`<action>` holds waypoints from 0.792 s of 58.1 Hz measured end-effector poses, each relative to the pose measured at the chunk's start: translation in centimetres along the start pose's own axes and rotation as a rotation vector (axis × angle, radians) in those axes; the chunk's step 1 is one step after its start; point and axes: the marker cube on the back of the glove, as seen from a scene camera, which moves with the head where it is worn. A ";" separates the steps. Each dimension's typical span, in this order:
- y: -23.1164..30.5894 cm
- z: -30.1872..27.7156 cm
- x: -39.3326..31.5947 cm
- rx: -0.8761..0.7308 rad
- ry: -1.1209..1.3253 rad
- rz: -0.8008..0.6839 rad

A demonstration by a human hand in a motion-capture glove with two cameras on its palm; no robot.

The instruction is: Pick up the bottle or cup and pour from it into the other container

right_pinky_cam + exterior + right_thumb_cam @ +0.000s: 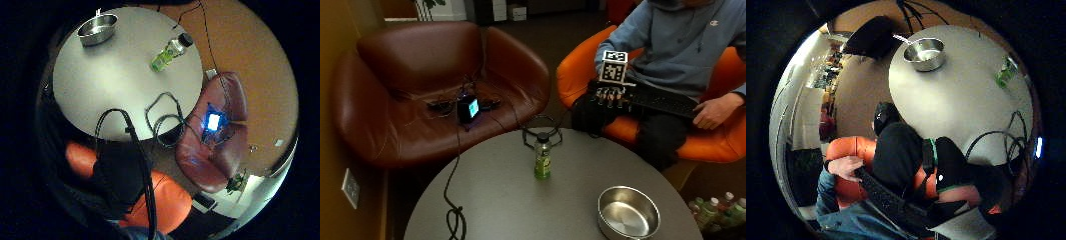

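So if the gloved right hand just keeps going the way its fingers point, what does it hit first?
The right hand hangs fingers-down off the table's far edge. Straight down, it probably meets the person's dark trouser leg first, not the bottle or bowl, though depth is unclear.

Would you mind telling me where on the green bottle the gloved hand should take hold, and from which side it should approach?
Take the green bottle around its straight middle body, below the black cap. It stands upright and alone on the round table, with the metal bowl well apart. The gloved right hand hangs past the table's edge by the orange chair, so a sideways grip from that edge looks most direct.
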 end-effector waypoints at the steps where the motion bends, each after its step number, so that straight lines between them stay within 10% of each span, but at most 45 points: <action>1: 0.0 0.0 0.0 0.002 0.001 0.000; 28: -3.4 -1.0 -0.2 0.202 0.012 0.013; 46: -1.9 -2.4 0.3 0.015 0.033 -0.002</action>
